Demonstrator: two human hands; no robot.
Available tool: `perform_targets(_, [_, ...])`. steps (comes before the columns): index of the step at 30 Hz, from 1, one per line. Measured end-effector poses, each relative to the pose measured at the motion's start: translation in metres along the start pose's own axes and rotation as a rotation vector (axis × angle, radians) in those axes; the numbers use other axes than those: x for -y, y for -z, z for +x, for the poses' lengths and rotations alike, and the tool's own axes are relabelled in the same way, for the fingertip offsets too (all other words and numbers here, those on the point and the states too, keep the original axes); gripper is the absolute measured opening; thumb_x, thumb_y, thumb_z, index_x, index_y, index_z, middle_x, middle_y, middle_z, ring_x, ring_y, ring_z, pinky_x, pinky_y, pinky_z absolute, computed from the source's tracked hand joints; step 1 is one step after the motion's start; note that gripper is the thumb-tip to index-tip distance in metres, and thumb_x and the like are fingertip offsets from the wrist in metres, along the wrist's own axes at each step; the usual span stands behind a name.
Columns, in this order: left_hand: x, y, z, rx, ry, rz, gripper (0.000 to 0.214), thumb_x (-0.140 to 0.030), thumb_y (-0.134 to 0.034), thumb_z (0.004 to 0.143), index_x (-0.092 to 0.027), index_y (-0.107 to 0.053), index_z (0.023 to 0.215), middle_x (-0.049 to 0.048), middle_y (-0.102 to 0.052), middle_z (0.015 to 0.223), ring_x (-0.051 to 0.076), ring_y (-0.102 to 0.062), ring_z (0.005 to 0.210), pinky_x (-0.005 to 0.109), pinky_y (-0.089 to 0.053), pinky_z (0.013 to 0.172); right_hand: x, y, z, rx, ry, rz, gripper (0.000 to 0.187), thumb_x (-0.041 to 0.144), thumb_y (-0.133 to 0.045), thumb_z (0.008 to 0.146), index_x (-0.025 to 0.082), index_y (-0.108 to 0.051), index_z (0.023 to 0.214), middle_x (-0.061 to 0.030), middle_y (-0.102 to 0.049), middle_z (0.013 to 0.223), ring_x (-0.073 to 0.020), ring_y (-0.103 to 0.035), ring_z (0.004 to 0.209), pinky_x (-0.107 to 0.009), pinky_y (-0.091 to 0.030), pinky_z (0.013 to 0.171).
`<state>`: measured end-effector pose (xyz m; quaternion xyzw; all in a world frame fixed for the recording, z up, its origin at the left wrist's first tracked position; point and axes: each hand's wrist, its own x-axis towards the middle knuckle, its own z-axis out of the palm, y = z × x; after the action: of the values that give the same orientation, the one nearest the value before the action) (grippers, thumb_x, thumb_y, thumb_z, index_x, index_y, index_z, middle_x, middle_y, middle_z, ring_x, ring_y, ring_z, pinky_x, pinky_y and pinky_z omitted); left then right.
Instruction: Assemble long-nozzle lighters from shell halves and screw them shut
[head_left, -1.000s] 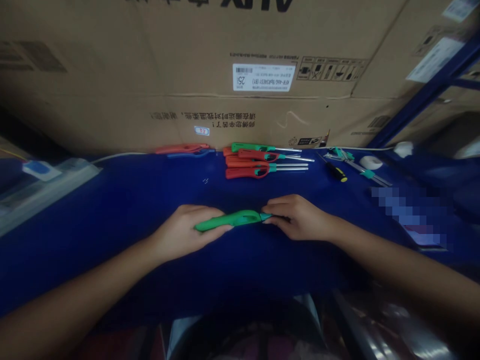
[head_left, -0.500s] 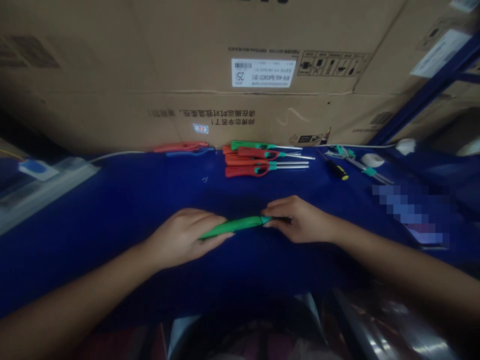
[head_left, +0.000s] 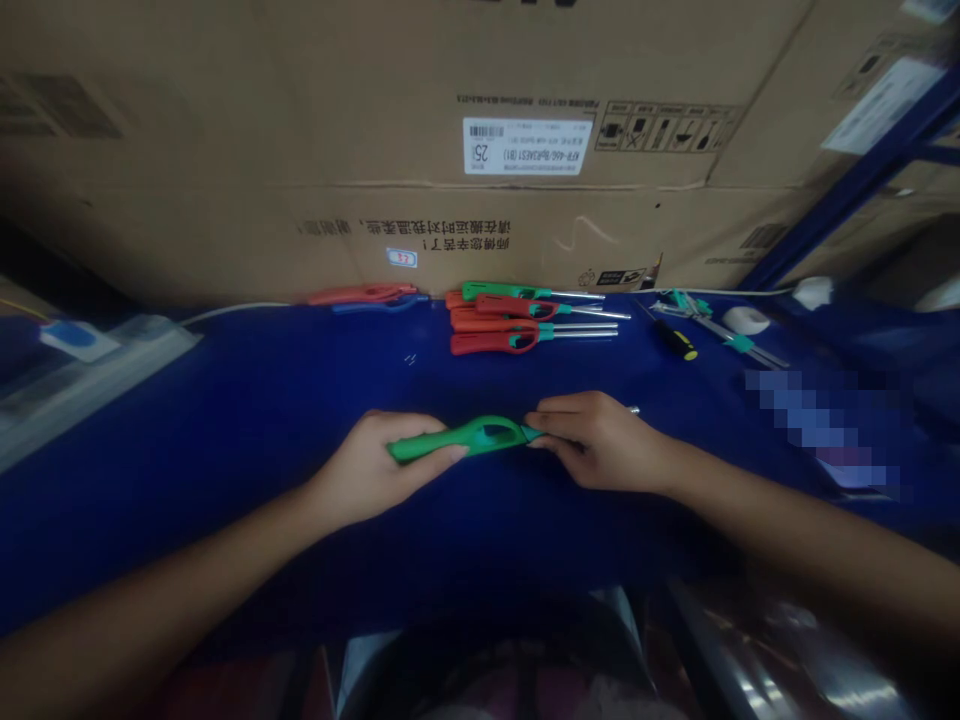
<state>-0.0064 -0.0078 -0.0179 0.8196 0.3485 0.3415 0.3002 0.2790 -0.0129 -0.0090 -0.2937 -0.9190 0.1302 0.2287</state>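
A green long-nosed gas lighter (head_left: 439, 442) is held level over the blue table (head_left: 300, 390), its trigger loop in sight. My left hand (head_left: 390, 462) is closed around the handle, with the thumb along its near side. At the teal collar, my right hand (head_left: 589, 435) pinches the lighter between fingers and thumb. The metal nozzle is mostly hidden by this hand; a small bright tip shows beyond the knuckles. Farther back lies a pile of assembled lighters (head_left: 495, 342), red, orange and green, their metal nozzles pointing right.
Red and blue handle shells (head_left: 364, 296) lie left of the pile. To its right are a black-and-yellow screwdriver (head_left: 676, 340), loose nozzles with teal collars (head_left: 739, 343) and a white roll (head_left: 746, 320). A large cardboard box (head_left: 337, 130) walls off the back. Tiny metal pieces (head_left: 410, 359) lie mid-table.
The green lighter has been rolled in my hands, so its trigger loop now faces up into view. Both hands keep their hold in nearly the same place.
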Motion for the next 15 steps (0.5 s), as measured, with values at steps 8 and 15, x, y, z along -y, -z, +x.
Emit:
perform_targets(8, [-0.001, -0.004, -0.002, -0.008, 0.041, -0.036, 0.020, -0.030, -0.071, 0.088, -0.015, -0.071, 0.075, -0.0046, -0.057, 0.057, 0.007, -0.049, 0.048, 0.016, -0.039, 0.044, 0.002, -0.001, 0.000, -0.015, 0.025, -0.083, 0.020, 0.014, -0.048, 0.098, 0.011, -0.068, 0.101, -0.0047, -0.059, 0.077, -0.0140, -0.052, 0.063, -0.026, -0.038, 0.057])
perform_targets(15, [0.010, 0.002, 0.000, -0.005, -0.322, 0.278, 0.014, -0.029, -0.071, 0.091, -0.016, -0.073, 0.094, 0.0012, -0.074, 0.075, 0.012, -0.068, 0.061, 0.020, -0.054, 0.061, 0.001, 0.002, 0.003, 0.081, -0.058, 0.126, 0.015, 0.015, -0.053, 0.096, 0.015, -0.066, 0.088, -0.0001, -0.053, 0.073, -0.0106, -0.051, 0.061, -0.023, -0.037, 0.058])
